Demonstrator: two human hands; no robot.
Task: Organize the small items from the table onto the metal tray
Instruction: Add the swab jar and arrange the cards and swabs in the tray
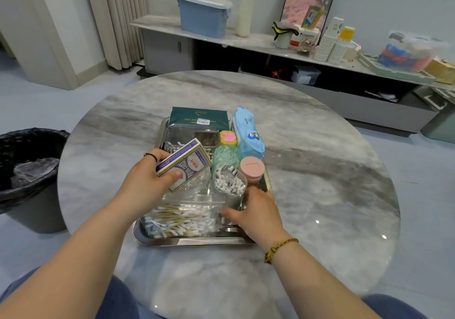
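A metal tray (187, 241) lies on the round marble table (320, 171), packed with items. My left hand (147, 178) grips a blue and white card box (183, 164), tilted above the tray's middle. My right hand (256, 210) holds a clear jar of white-tipped swabs (229, 185) at the tray's right front. A clear box of cotton swabs (179, 220) lies at the front. Behind are a clear lidded box (192, 134), a dark green tissue pack (199, 116), a blue wipes pack (247, 131), a pink jar (252, 168), a green floss-pick tub (226, 155) and a small yellow-pink item (228, 137).
A black-lined bin (27, 171) stands on the floor at the table's left. Beyond the table a long low cabinet (246, 43) carries a blue container, a cream bottle, stacked paper cups and boxes. My knees show under the table's near edge.
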